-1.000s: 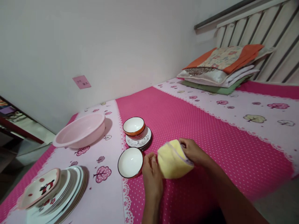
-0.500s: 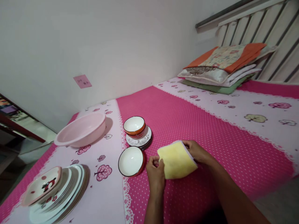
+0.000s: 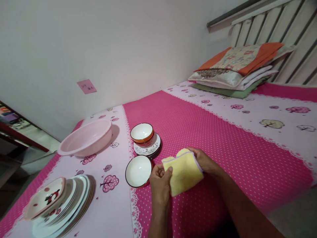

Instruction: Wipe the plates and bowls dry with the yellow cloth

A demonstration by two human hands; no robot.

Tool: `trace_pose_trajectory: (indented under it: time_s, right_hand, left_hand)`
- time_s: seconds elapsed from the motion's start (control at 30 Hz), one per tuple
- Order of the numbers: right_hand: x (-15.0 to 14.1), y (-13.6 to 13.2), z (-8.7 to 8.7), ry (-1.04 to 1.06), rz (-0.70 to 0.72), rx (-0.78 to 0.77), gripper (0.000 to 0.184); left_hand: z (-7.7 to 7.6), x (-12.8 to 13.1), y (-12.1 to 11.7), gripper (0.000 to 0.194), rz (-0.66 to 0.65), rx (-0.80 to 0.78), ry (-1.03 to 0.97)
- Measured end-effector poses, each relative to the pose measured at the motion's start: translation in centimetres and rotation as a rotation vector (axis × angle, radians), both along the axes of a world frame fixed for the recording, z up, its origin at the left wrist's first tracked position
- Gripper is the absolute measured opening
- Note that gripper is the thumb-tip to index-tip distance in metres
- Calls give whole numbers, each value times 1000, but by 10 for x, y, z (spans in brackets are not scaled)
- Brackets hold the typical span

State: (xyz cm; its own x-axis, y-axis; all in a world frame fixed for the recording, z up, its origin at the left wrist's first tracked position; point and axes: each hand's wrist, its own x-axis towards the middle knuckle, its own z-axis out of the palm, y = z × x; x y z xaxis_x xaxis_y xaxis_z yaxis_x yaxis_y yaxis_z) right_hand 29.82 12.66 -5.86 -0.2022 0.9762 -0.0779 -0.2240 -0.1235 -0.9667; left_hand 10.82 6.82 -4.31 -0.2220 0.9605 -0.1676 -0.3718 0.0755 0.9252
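Observation:
A yellow cloth [image 3: 185,173] with a pale purple edge, folded over, is held up between my two hands above the pink bedspread. My left hand [image 3: 160,178] pinches its left side, the thumb lying on the front. At the upper right corner my right hand [image 3: 204,161] grips it, with some of the fingers hidden behind the fabric. Just left of my left hand stands a white bowl [image 3: 138,171] with a dark rim and red outside. Behind that, orange-and-red bowls [image 3: 142,132] are stacked on small patterned plates [image 3: 151,147].
A pink basin [image 3: 86,138] stands at the left near the wall. In front of it, a square dish [image 3: 46,198] tops a stack of white plates [image 3: 79,198]. Folded bedding and pillows [image 3: 235,71] lie at the far right by the headboard [image 3: 274,36].
Both hands have moved slightly left with the cloth. Its top edge now folds and bulges between them, and my left hand is closer to the near bowl.

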Motion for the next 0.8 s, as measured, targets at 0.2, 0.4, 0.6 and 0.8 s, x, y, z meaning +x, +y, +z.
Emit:
trace_pose_trajectory:
  time_s: [0.2,0.4,0.6,0.8]
  right_hand:
    - [-6,2,-10,3,-80,19,34]
    - [-5,4,-10,-41,-45,18,37]
    - [3,4,-10,-150,-30,29,36]
    - [3,3,-7,-224,-11,35,33]
  left_hand:
    - [2,13,-2,48,3,47,-56]
    - [0,13,-5,65,-210,-127,-303]
    - [-6,5,-2,51,-168,-135,-419]
    - [-10,5,-1,56,-158,-119,-390]
